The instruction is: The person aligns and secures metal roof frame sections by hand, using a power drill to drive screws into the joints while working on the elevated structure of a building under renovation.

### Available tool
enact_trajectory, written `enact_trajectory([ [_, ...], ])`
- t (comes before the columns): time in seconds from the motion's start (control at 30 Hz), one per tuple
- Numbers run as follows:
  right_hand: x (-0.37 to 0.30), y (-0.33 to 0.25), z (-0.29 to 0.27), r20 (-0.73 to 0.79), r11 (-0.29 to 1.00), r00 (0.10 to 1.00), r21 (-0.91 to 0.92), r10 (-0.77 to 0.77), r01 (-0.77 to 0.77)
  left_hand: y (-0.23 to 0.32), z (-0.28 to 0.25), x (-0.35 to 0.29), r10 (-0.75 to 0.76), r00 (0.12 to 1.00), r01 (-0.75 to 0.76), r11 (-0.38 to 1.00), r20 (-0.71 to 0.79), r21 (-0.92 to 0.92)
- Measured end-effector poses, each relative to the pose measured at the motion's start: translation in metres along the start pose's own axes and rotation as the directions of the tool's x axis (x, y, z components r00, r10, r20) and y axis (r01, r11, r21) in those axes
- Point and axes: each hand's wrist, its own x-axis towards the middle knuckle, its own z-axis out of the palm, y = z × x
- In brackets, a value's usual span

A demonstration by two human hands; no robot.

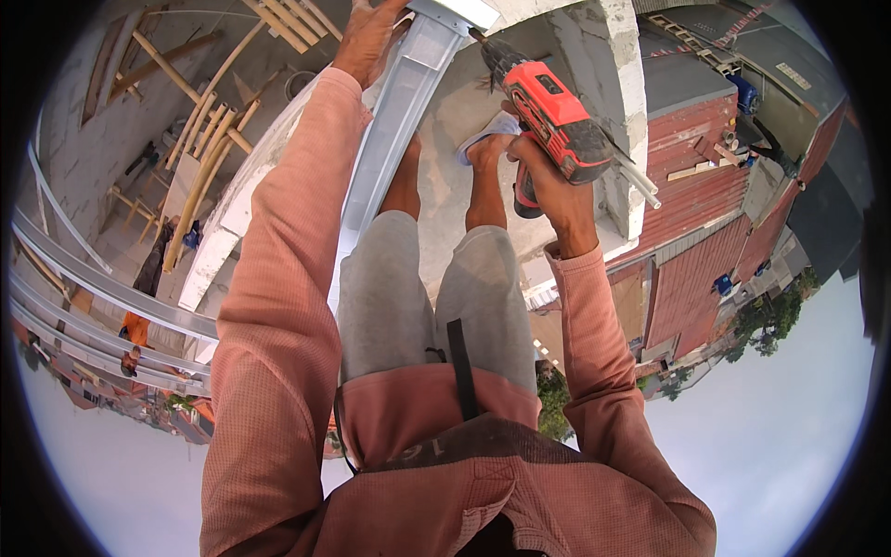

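Drill [555,116] first: a red and black cordless one, gripped by the right hand [549,190] with fingers wrapped closed round its handle, at about one o'clock in the view. Its bit points up toward twelve o'clock, at the top end of a long grey metal channel [390,130]. The left hand [369,37], near eleven o'clock, lies on that channel's upper end with fingers curled over it, apparently to steady the piece against the tool's push. The channel runs down toward the grey-shorted legs, which stand on a concrete ledge [613,102]. Red roofs [691,176] lie at three o'clock, stacked timber [200,153] at nine.
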Motion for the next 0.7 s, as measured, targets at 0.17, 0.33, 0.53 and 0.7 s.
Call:
enact_trajectory([
  [0.17, -0.01, 0.007, 0.013, -0.073, 0.985, 0.997, 0.173, 0.001, 0.011, -0.004, -0.011, 0.003, 0.044, 0.998, -0.044, 0.999, 0.038, 0.011],
  [0.33, -0.021, 0.024, 0.017, -0.109, 0.99, 0.994, 0.138, -0.011, 0.026, -0.011, -0.024, 0.007, 0.074, 0.973, -0.064, 0.996, 0.217, -0.055],
  [0.53, -0.036, 0.03, 0.023, -0.063, 0.975, 0.993, 0.203, 0.104, -0.089, 0.01, -0.032, 0.004, 0.053, 0.982, -0.092, 0.974, 0.184, 0.209],
  [0.7, -0.042, 0.05, 0.029, -0.111, 0.962, 0.993, 0.263, -0.039, 0.067, 0.041, -0.043, 0.007, -0.175, 0.962, -0.046, 0.657, 0.211, 0.752],
])
